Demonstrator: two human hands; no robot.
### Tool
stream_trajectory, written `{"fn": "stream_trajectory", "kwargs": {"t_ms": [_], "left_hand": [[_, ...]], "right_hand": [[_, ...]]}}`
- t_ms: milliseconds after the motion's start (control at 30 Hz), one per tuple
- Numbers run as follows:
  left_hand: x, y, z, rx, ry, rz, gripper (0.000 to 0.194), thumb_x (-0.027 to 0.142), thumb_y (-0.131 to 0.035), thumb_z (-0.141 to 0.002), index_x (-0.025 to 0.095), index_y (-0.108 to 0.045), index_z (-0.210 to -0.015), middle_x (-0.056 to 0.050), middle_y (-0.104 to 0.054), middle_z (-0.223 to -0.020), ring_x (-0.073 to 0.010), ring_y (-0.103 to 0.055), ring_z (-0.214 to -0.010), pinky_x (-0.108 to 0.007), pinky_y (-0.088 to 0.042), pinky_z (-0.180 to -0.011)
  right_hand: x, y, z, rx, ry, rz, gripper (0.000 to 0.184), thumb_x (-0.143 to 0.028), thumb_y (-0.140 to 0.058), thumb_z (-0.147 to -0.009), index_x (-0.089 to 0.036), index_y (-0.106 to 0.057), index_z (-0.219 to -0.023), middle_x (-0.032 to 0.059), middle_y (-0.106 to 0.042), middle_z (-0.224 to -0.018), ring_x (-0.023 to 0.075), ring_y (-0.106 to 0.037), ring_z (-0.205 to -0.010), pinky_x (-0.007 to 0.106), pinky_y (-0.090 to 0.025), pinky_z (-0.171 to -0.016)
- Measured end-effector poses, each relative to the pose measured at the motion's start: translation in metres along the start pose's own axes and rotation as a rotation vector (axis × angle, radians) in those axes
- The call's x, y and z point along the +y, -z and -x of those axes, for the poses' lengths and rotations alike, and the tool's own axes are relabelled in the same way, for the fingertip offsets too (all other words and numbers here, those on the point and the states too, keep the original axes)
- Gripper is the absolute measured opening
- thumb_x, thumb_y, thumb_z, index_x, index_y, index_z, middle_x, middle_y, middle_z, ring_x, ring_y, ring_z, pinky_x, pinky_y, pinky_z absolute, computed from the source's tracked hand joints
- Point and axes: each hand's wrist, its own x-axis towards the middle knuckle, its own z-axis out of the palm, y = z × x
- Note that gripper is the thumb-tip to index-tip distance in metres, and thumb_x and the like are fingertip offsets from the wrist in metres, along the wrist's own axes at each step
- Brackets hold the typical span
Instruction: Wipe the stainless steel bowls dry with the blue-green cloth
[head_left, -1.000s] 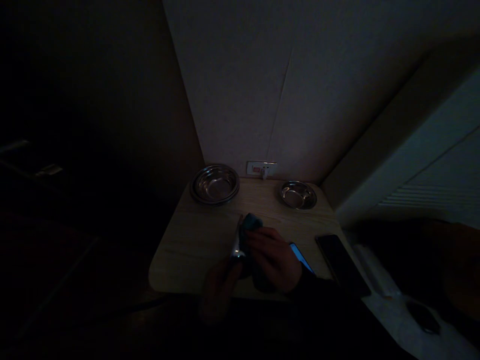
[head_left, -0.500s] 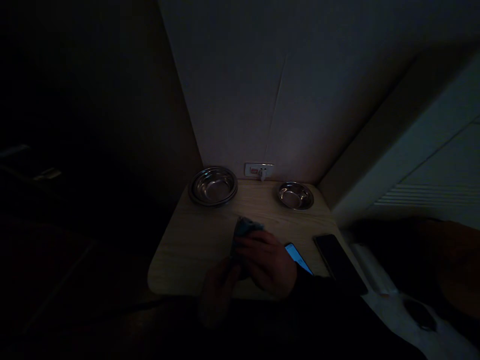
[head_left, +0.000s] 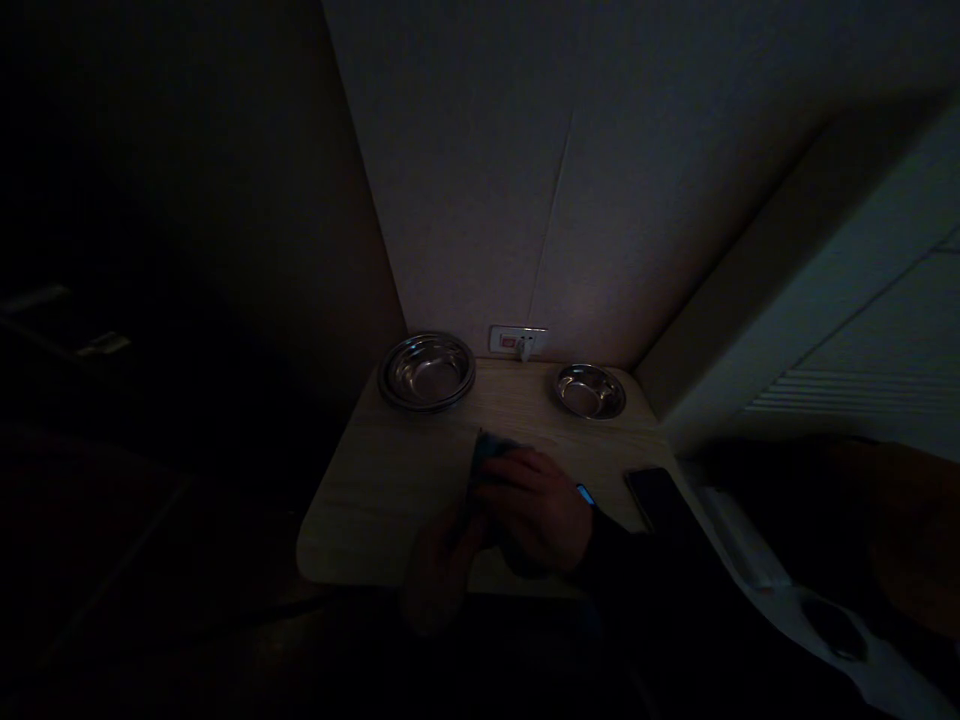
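Observation:
In dim light my right hand (head_left: 541,508) is closed over a blue-green cloth (head_left: 489,446), pressing it against a thin metal piece, likely a bowl held on edge. That piece is almost wholly hidden by the cloth and fingers now; its shiny surface shows in the oldest view. My left hand (head_left: 439,560) grips its lower end, thumb towards the cloth, at the front edge of the small wooden table (head_left: 360,520). Stacked metal bowls (head_left: 427,372) stand at the back left of the table. Another metal bowl (head_left: 589,391) sits at the back right.
A phone with a lit screen (head_left: 586,494) lies partly under my right forearm. A dark phone (head_left: 660,496) rests near the table's right edge. On the wall behind is a socket with a plug (head_left: 519,341). A dark oval object (head_left: 834,628) lies on a pale surface at lower right.
My right hand and the cloth have shifted slightly over the metal piece, covering its shiny face. My right forearm now hides more of the lit phone. The bowls stay put.

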Motion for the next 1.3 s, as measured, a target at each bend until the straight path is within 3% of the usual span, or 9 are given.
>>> {"fn": "stream_trajectory", "kwargs": {"t_ms": [200, 333, 467, 567, 700, 833, 1000, 1133, 1300], "left_hand": [[0.0, 0.004, -0.001, 0.006, 0.0, 0.031, 0.028, 0.038, -0.058, -0.073, 0.013, -0.065, -0.084, -0.006, -0.07, -0.079, -0.0202, -0.064, -0.074, -0.028, -0.051, -0.068], [-0.004, 0.006, -0.002, 0.016, -0.005, 0.034, 0.028, 0.04, -0.056, -0.075, 0.013, -0.065, -0.082, -0.005, -0.069, -0.077, -0.0201, -0.064, -0.074, -0.028, -0.051, -0.066], [-0.005, 0.005, 0.0, 0.017, -0.019, -0.017, 0.028, 0.037, -0.057, -0.073, 0.014, -0.066, -0.085, -0.005, -0.071, -0.083, -0.0207, -0.064, -0.077, -0.029, -0.051, -0.069], [-0.004, 0.004, 0.003, 0.027, 0.001, -0.031, 0.03, 0.04, -0.055, -0.075, 0.014, -0.067, -0.083, -0.006, -0.071, -0.08, -0.0213, -0.064, -0.077, -0.029, -0.051, -0.069], [-0.004, 0.004, 0.006, 0.028, 0.017, -0.028, 0.029, 0.039, -0.056, -0.074, 0.014, -0.067, -0.084, -0.006, -0.072, -0.081, -0.0215, -0.065, -0.077, -0.029, -0.051, -0.07], [-0.006, 0.008, 0.007, -0.001, 0.016, -0.045, 0.029, 0.04, -0.055, -0.075, 0.014, -0.068, -0.083, -0.006, -0.072, -0.079, -0.0218, -0.066, -0.077, -0.029, -0.051, -0.068], [-0.01, 0.013, 0.005, 0.004, 0.007, -0.039, 0.028, 0.039, -0.056, -0.075, 0.014, -0.067, -0.083, -0.007, -0.072, -0.082, -0.0215, -0.065, -0.077, -0.029, -0.051, -0.07], [-0.008, 0.013, 0.002, 0.037, 0.019, 0.006, 0.031, 0.04, -0.056, -0.075, 0.013, -0.065, -0.085, -0.006, -0.071, -0.08, -0.0215, -0.065, -0.076, -0.03, -0.051, -0.069], [0.002, 0.01, 0.0, 0.05, 0.022, 0.005, 0.029, 0.04, -0.057, -0.072, 0.013, -0.065, -0.081, -0.005, -0.071, -0.076, -0.0212, -0.065, -0.074, -0.029, -0.051, -0.066]], "right_hand": [[0.001, -0.003, -0.003, -0.029, 0.081, 0.055, 0.023, -0.023, -0.044, -0.09, -0.021, -0.065, -0.101, 0.0051, -0.065, -0.11, 0.0218, -0.052, -0.096, 0.037, -0.044, -0.078], [-0.001, -0.005, -0.003, -0.005, 0.013, 0.069, 0.025, -0.022, -0.043, -0.09, -0.019, -0.064, -0.103, 0.0074, -0.066, -0.107, 0.0209, -0.053, -0.091, 0.036, -0.044, -0.076], [-0.001, -0.007, -0.002, 0.007, 0.093, 0.024, 0.022, -0.025, -0.044, -0.09, -0.022, -0.064, -0.099, 0.0045, -0.066, -0.106, 0.0207, -0.053, -0.095, 0.035, -0.044, -0.079], [0.002, -0.006, -0.002, 0.024, -0.036, -0.002, 0.026, -0.02, -0.041, -0.09, -0.017, -0.064, -0.102, 0.0093, -0.067, -0.103, 0.0206, -0.056, -0.09, 0.036, -0.046, -0.077], [0.002, -0.006, -0.005, -0.004, -0.016, -0.062, 0.023, -0.023, -0.044, -0.09, -0.021, -0.064, -0.101, 0.0068, -0.065, -0.108, 0.0224, -0.053, -0.1, 0.038, -0.045, -0.083], [0.003, -0.007, -0.008, 0.019, -0.105, -0.101, 0.028, -0.019, -0.037, -0.091, -0.015, -0.064, -0.1, 0.0107, -0.067, -0.098, 0.0203, -0.058, -0.086, 0.036, -0.049, -0.076], [-0.005, -0.012, -0.006, 0.022, 0.006, -0.11, 0.023, -0.021, -0.045, -0.089, -0.021, -0.064, -0.1, 0.0066, -0.066, -0.106, 0.0213, -0.054, -0.098, 0.038, -0.046, -0.083], [-0.004, -0.014, -0.01, 0.045, -0.063, -0.104, 0.026, -0.018, -0.04, -0.089, -0.015, -0.063, -0.101, 0.0098, -0.066, -0.104, 0.0202, -0.056, -0.092, 0.036, -0.046, -0.081], [-0.003, -0.011, -0.013, -0.021, 0.006, -0.029, 0.023, -0.023, -0.045, -0.088, -0.021, -0.065, -0.1, 0.0054, -0.066, -0.109, 0.0224, -0.054, -0.097, 0.039, -0.044, -0.08]]}}
